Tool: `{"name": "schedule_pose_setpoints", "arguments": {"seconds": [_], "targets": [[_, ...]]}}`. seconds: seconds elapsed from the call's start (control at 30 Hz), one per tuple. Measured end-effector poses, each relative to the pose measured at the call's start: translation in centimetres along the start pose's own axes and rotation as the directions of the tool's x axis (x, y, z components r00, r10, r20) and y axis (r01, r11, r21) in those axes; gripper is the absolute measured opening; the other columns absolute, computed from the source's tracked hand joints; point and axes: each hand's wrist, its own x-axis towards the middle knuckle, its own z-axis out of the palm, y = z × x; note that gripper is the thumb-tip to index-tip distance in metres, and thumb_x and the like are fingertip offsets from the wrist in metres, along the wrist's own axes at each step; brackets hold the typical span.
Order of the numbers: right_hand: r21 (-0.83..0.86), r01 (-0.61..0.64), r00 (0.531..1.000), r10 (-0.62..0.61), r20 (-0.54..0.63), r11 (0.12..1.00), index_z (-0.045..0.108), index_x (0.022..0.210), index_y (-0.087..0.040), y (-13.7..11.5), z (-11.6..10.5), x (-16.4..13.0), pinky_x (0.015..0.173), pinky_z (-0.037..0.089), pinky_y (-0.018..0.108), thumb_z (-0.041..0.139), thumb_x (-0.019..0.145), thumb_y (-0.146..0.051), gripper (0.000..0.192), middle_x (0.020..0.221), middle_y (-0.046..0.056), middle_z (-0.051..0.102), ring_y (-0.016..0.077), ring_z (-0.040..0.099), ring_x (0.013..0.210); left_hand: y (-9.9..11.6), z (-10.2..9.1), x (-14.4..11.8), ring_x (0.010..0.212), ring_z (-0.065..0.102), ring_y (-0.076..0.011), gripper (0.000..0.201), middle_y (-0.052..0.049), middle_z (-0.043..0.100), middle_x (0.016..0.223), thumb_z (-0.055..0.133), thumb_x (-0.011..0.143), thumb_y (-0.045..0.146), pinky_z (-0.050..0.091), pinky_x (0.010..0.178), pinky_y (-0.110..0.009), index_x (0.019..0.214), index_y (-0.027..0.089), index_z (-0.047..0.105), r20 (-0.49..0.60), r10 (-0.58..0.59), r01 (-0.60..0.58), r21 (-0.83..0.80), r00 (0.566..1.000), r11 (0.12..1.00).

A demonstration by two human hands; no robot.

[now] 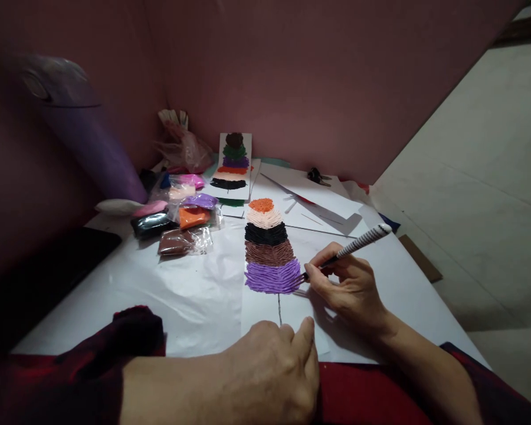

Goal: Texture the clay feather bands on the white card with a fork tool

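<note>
Right of centre in the frame, the right hand (349, 286) grips a white patterned tool (351, 248) like a pen, its dark tip touching the right edge of the purple band at the bottom of a striped clay feather (269, 248) built on a white card (287, 319) in the middle of the surface (194, 301). At the lower centre the left hand (269, 369) rests loosely curled, holding nothing, fingertips on the card's near edge. In the upper left lie bags of coloured clay (181, 218), and behind them, against the pink wall, leans a finished feather card (233, 165).
</note>
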Motion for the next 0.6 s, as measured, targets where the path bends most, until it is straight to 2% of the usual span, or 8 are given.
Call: {"name": "schedule_pose_setpoints", "arguments": {"seconds": [0.2, 0.37, 0.43, 0.47, 0.5, 0.53, 0.57, 0.6], "targets": [[0.084, -0.005, 0.999, 0.002, 0.033, 0.996, 0.059, 0.075, -0.020, 0.1, 0.0, -0.4, 0.046, 0.049, 0.023, 0.061, 0.084, -0.017, 0.009, 0.065, -0.001, 0.059, 0.0122, 0.060, 0.055, 0.4, 1.2, 0.2, 0.061, 0.062, -0.0223, 0.034, -0.029, 0.063, 0.115, 0.041, 0.087, 0.010, 0.041, 0.037, -0.032, 0.113, -0.004, 0.058, -0.060, -0.001, 0.007, 0.106, 0.998, 0.994], [0.137, 0.000, 0.994, -0.015, 0.106, 0.991, 0.060, 0.084, -0.021, 0.2, -0.3, -0.6, 0.050, 0.052, 0.023, 0.058, 0.087, -0.016, 0.006, 0.075, 0.001, 0.061, 0.0138, 0.063, 0.064, 0.1, -0.3, -0.4, 0.058, 0.057, -0.0204, 0.020, -0.018, 0.069, 0.088, 0.045, 0.083, 0.010, 0.032, 0.034, -0.031, 0.093, 0.006, 0.062, -0.031, 0.075, -0.074, 0.031, 0.997, 0.997], [0.180, -0.005, 0.989, -0.022, 0.148, 0.984, 0.057, 0.088, -0.022, 0.2, -0.4, -0.7, 0.048, 0.051, 0.022, 0.055, 0.089, -0.015, 0.007, 0.083, 0.002, 0.062, 0.0132, 0.062, 0.064, -0.3, -0.6, -0.6, 0.050, 0.051, -0.0167, 0.017, -0.010, 0.066, 0.073, 0.045, 0.082, 0.008, 0.031, 0.034, -0.030, 0.084, 0.009, 0.061, -0.127, 0.031, -0.042, -0.089, 0.991, 0.995], [0.201, 0.002, 0.987, -0.034, 0.160, 0.980, 0.055, 0.090, -0.023, 0.2, -0.5, -0.8, 0.047, 0.051, 0.023, 0.052, 0.091, -0.015, 0.009, 0.088, 0.003, 0.063, 0.0128, 0.061, 0.064, -0.5, -0.5, -0.7, 0.047, 0.047, -0.0147, 0.017, -0.006, 0.063, 0.067, 0.044, 0.083, 0.007, 0.031, 0.035, -0.029, 0.079, 0.010, 0.061, -0.222, -0.027, -0.007, -0.152, 0.975, 0.988], [0.214, 0.017, 0.986, -0.052, 0.159, 0.977, 0.054, 0.091, -0.024, 0.2, -0.6, -1.0, 0.049, 0.051, 0.023, 0.051, 0.091, -0.014, 0.011, 0.090, 0.003, 0.063, 0.0130, 0.062, 0.065, -0.9, -0.4, -0.7, 0.046, 0.046, -0.0138, 0.018, -0.004, 0.060, 0.063, 0.045, 0.084, 0.007, 0.032, 0.036, -0.029, 0.075, 0.011, 0.059, -0.315, -0.100, 0.035, -0.204, 0.944, 0.978], [0.224, 0.040, 0.986, -0.074, 0.149, 0.974, 0.053, 0.093, -0.025, 0.2, -0.6, -1.1, 0.051, 0.051, 0.024, 0.050, 0.091, -0.013, 0.012, 0.091, 0.003, 0.063, 0.0134, 0.062, 0.067, -1.2, -0.2, -0.7, 0.046, 0.045, -0.0132, 0.019, -0.003, 0.059, 0.060, 0.046, 0.086, 0.009, 0.033, 0.038, -0.029, 0.071, 0.012, 0.058, -0.422, -0.195, 0.089, -0.257, 0.885, 0.962], [0.230, 0.070, 0.986, -0.102, 0.131, 0.971, 0.051, 0.094, -0.026, 0.2, -0.7, -1.3, 0.053, 0.052, 0.025, 0.049, 0.091, -0.012, 0.014, 0.091, 0.002, 0.064, 0.0140, 0.062, 0.069, -1.6, 0.1, -0.7, 0.047, 0.047, -0.0130, 0.021, -0.002, 0.058, 0.059, 0.048, 0.088, 0.012, 0.035, 0.040, -0.029, 0.069, 0.013, 0.057, -0.525, -0.299, 0.149, -0.309, 0.797, 0.939], [0.232, 0.109, 0.985, -0.136, 0.104, 0.967, 0.050, 0.095, -0.027, 0.2, -0.8, -1.6, 0.057, 0.053, 0.027, 0.048, 0.091, -0.011, 0.016, 0.090, 0.002, 0.064, 0.0147, 0.063, 0.072, -2.0, 0.3, -0.6, 0.049, 0.049, -0.0130, 0.024, -0.002, 0.059, 0.059, 0.050, 0.089, 0.017, 0.037, 0.042, -0.029, 0.066, 0.014, 0.055, -0.623, -0.408, 0.209, -0.369, 0.667, 0.905]]}}
